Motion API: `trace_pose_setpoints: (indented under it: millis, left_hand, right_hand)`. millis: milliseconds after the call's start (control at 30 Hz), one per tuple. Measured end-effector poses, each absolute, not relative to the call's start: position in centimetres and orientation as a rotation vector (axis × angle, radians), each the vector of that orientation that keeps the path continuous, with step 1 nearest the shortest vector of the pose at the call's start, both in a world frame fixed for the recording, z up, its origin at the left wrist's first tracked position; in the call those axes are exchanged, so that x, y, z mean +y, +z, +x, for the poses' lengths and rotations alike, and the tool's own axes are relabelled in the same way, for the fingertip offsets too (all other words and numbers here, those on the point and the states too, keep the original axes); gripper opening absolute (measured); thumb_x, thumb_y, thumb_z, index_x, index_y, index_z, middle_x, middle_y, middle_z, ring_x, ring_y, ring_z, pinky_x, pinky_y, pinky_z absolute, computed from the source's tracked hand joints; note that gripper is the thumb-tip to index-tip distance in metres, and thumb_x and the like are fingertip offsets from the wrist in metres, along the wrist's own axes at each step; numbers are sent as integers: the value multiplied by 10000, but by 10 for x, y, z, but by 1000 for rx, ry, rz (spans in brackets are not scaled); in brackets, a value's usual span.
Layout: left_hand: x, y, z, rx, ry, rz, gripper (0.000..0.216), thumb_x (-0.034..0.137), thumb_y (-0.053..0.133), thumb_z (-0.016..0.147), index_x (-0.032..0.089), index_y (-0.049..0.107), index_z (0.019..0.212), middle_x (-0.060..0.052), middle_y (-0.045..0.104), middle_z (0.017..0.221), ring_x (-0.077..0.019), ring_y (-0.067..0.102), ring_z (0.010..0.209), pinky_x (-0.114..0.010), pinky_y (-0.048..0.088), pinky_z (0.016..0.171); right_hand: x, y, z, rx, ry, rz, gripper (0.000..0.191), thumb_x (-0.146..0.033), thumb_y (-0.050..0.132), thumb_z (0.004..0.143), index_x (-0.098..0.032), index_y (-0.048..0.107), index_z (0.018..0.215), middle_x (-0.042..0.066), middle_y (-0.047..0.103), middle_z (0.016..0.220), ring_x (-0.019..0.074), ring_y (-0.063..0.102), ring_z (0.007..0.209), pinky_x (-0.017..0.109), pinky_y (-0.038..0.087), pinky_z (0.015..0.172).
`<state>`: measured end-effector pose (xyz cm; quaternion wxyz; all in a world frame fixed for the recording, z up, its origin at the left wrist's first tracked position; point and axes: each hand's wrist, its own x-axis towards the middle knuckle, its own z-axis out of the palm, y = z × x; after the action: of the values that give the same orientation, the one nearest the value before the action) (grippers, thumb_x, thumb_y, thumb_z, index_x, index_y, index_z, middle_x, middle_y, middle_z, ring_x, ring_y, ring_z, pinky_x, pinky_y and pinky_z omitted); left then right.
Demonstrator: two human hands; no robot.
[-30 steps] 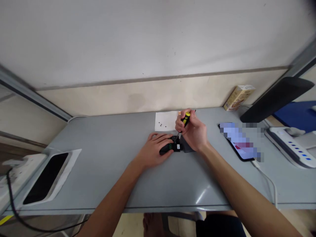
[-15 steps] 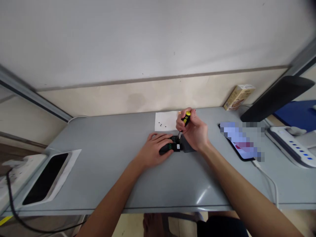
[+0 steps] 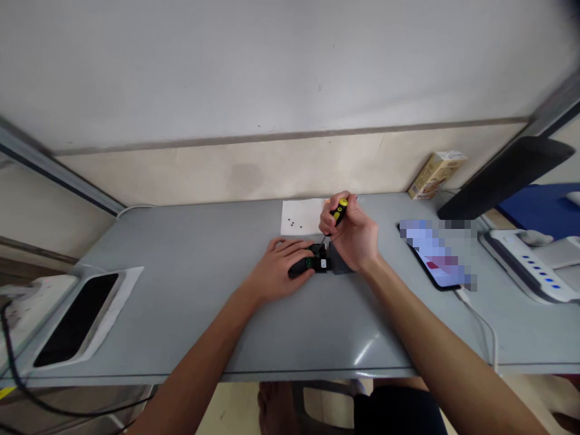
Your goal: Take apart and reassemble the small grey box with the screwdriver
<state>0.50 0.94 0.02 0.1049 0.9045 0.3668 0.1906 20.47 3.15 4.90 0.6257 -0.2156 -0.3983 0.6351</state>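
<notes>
My left hand (image 3: 283, 269) is wrapped over an opened black device (image 3: 322, 264) with a green circuit board and a small white sticker, holding it against the table. Its shape resembles a computer mouse, partly hidden under my fingers. In my right hand (image 3: 357, 235) is a screwdriver (image 3: 339, 209) with a black and yellow handle, gripped at a slant. The thin shaft points down into the device; its very tip is too small to make out. Beside the device, partly under my right wrist, lies a dark grey block (image 3: 341, 261).
Behind the hands, a white paper (image 3: 312, 225) bears several tiny dark screws (image 3: 292, 223). To the right are a lit phone (image 3: 432, 257) on a white cable and a power strip (image 3: 534, 266). A dark phone (image 3: 77, 320) lies left; a carton (image 3: 435, 175) stands at the back.
The view has shifted slightly. Both hands keep their places at the device, and the screwdriver stays in my right hand with its shaft still pointing into it.
</notes>
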Motion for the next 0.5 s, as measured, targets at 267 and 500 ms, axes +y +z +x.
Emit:
trace_pose_setpoints:
  millis: [267,500]
  left_hand:
    - [10,-1,5,1079,571,2663,236,373,569,1007,283,666,1203,-45,625,1432,-235,567,1333,-471,319,1158]
    - [10,-2,5,1080,581,2674,239,374,572,1006,280,648,1212,-42,632,1424,-227,572,1332,-464,323,1153]
  right_hand:
    - [32,47,205,-935,1455,-521,380,-570,476,1007,-245,535,821,-6,397,695,135,361,580,280,386,558]
    - [30,48,203,-926,1446,-511,365,-560,486,1004,-246,533,825,-4,401,697,138,355,586,282,387,566]
